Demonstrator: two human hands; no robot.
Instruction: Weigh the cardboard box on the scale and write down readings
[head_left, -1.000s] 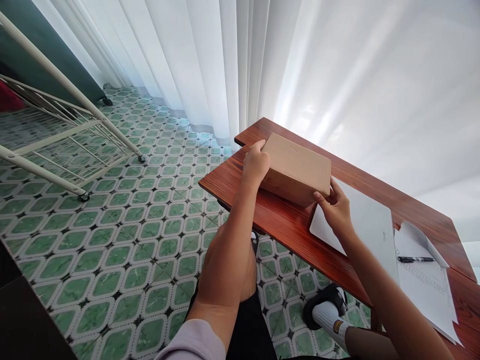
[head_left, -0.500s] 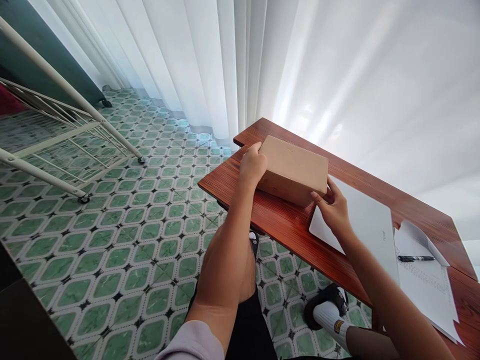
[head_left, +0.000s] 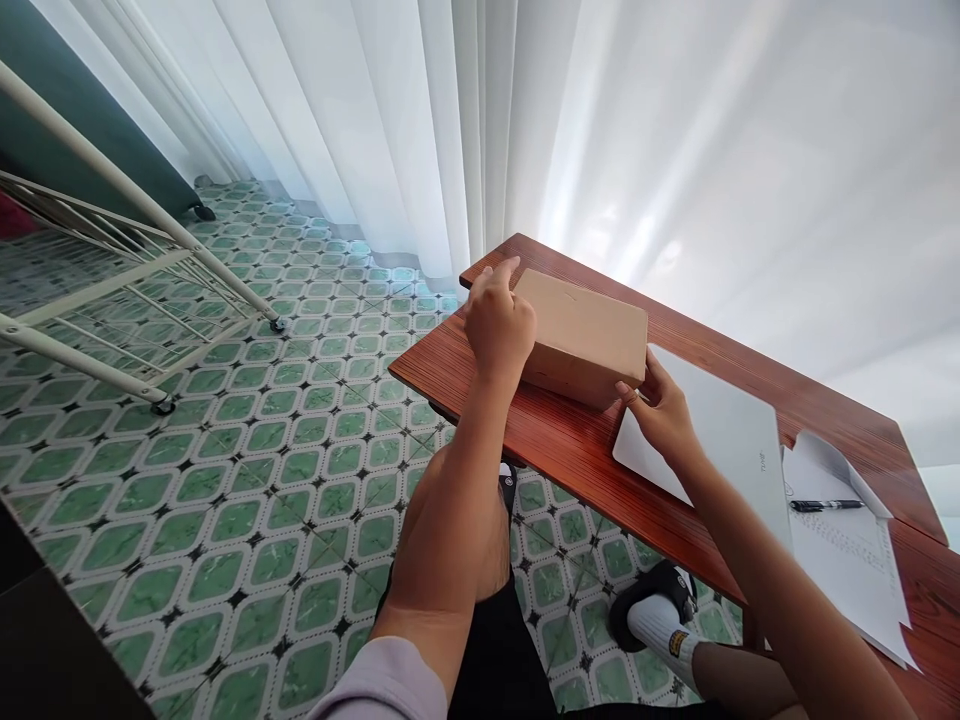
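where fingers (head_left: 627, 393) touch, the oblong cardboard box (head_left: 583, 318) is smooth

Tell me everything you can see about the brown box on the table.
The box is plain brown, oblong and cardboard-looking, with a small mark on its closed top. It sits flat on the reddish wooden table, beside the silver laptop; whether those two touch is unclear. The right hand has thumb and fingers around its near right corner. The left hand is at its left end, contact hidden.
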